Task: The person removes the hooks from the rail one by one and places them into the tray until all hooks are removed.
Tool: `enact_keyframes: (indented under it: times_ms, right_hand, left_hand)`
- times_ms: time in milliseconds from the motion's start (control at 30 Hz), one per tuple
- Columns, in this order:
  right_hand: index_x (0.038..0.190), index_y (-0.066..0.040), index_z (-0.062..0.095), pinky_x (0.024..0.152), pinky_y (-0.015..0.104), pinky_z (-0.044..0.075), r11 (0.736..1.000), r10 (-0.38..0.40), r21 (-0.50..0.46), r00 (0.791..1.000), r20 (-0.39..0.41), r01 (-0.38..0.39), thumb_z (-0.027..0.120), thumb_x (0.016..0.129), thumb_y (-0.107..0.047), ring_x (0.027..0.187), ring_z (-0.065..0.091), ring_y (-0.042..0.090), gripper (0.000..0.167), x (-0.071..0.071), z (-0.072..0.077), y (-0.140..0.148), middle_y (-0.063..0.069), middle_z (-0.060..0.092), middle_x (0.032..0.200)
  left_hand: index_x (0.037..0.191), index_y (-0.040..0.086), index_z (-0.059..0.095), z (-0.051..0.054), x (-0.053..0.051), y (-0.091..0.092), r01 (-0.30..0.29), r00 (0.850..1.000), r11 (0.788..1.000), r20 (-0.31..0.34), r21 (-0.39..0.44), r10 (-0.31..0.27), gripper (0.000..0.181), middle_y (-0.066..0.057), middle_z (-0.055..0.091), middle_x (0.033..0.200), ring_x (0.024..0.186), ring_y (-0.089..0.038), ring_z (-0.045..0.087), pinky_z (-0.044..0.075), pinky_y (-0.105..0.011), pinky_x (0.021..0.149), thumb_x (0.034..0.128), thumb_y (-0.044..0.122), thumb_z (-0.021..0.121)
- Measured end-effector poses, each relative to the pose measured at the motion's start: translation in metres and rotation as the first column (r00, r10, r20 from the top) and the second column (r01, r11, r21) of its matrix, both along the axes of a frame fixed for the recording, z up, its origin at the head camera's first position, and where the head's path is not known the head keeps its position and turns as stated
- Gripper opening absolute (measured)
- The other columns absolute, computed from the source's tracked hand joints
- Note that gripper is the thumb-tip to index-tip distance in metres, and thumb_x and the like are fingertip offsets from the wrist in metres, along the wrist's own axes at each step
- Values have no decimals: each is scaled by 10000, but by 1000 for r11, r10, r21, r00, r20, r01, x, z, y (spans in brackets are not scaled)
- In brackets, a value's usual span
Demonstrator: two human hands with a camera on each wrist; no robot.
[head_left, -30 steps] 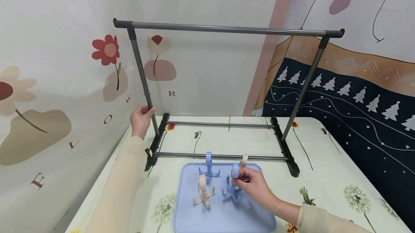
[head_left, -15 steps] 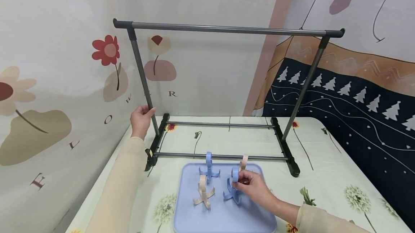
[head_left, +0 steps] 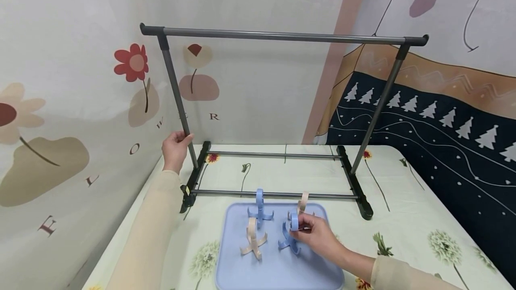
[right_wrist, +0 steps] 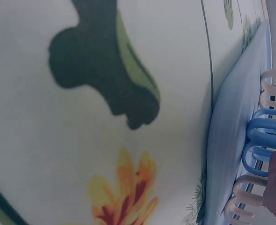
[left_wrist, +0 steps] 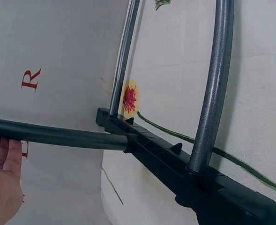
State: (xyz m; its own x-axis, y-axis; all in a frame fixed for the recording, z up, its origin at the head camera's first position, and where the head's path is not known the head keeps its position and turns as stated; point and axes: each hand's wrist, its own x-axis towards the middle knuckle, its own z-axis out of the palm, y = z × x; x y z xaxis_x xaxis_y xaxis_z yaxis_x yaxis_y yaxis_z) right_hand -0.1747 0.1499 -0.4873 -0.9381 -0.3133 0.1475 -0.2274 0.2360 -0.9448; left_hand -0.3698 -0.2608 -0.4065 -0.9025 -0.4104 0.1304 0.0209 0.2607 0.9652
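Observation:
On the left side of a dark metal rack [head_left: 282, 35], my left hand [head_left: 175, 151] grips the slanted upright post [head_left: 175, 84] low down. The left wrist view shows fingers [left_wrist: 11, 157] lying against the post. My right hand [head_left: 316, 235] pinches the upper loop of a blue claw hook [head_left: 289, 240] over the light blue tray [head_left: 278, 274]. Its prongs point down, and I cannot tell whether they touch the tray. A second blue claw hook [head_left: 260, 209] and a beige one [head_left: 252, 238] stand upright on the tray. Another beige claw hook [head_left: 303, 202] is partly hidden behind my right hand.
The rack's black feet [head_left: 354, 182] stand on a flower-patterned tablecloth [head_left: 411, 236], joined by two low crossbars [head_left: 278, 195]. The tray lies just in front of the nearer crossbar. A printed cloth wall [head_left: 258, 101] rises behind and to the left.
My right hand has shifted slightly right and down, and the blue claw hook in it has moved a little the same way. The left hand stays on the post.

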Motion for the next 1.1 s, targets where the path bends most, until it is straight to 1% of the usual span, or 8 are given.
enact_keyframes:
  times_ms: [100, 233, 333, 533, 700, 900, 1000, 1100]
  right_hand:
    - [962, 47, 665, 789, 246, 555, 1000, 6, 8, 1000, -7, -6, 764, 834, 9, 873, 664, 80, 166, 2, 0, 1, 132, 694, 946]
    - [1037, 57, 659, 826, 258, 549, 1000, 13, 6, 1000, 13, -13, 776, 831, -13, 919, 676, 142, 247, 4, 2, 4, 131, 684, 1002]
    - [1079, 55, 648, 863, 310, 546, 1000, 23, -10, 1000, 10, -22, 783, 833, -30, 956, 679, 177, 293, 6, 4, 6, 155, 669, 1052]
    - [1117, 63, 633, 899, 419, 526, 999, 34, -36, 999, -12, -34, 787, 832, -34, 986, 669, 155, 338, 7, 8, 12, 189, 655, 1094]
    - [1134, 91, 620, 889, 355, 537, 999, 24, -41, 999, -43, -26, 759, 853, -14, 1013, 665, 261, 330, 6, 17, 16, 230, 646, 1104]
    - [1152, 99, 603, 871, 262, 534, 999, -21, -39, 999, -31, 20, 745, 875, -41, 1035, 654, 350, 341, 1, 29, 22, 260, 628, 1127]
    - [1155, 104, 598, 868, 254, 534, 998, -55, -35, 997, -46, 54, 742, 881, -50, 1036, 656, 339, 346, -3, 36, 26, 280, 617, 1129]
    - [1155, 77, 614, 863, 252, 535, 995, -98, -25, 992, -74, 97, 741, 886, -67, 1021, 660, 270, 330, -8, 46, 30, 260, 625, 1117]
  left_hand:
    - [1238, 65, 598, 0, -1, 0, 1, 1000, 1000, 5, -6, -1, 424, -74, 607, 1184, 1125, -222, 538, 402, -419, 1014, 957, 375, 663]
    - [1240, 65, 598, 0, -1, -1, 9, 1000, 1000, 10, -12, -9, 418, -74, 608, 1187, 1137, -234, 537, 401, -433, 1019, 960, 370, 661]
    - [1243, 65, 593, 0, -1, -2, 12, 1000, 1000, 17, -11, -12, 416, -77, 604, 1196, 1153, -240, 532, 395, -440, 1030, 963, 364, 658]
    - [1236, 62, 588, 1, -1, -5, 9, 1000, 1000, 19, -22, -9, 428, -87, 598, 1202, 1153, -248, 531, 396, -443, 1028, 957, 379, 661]
    - [1227, 46, 590, 2, -2, -7, 14, 1000, 998, 20, -56, -13, 417, -105, 605, 1201, 1142, -264, 540, 401, -449, 1013, 961, 359, 662]
    - [1232, 33, 585, 4, 0, -9, 38, 999, 994, 42, -104, -34, 401, -129, 607, 1215, 1143, -289, 541, 403, -464, 1015, 973, 332, 649]
    - [1221, 24, 591, 5, 2, -10, 45, 998, 988, 39, -149, -40, 377, -150, 612, 1212, 1133, -310, 550, 411, -481, 1004, 977, 306, 647]
    - [1214, 14, 602, 8, 7, -11, 47, 999, 977, 28, -209, -42, 355, -169, 618, 1206, 1123, -328, 561, 427, -491, 987, 985, 284, 636]
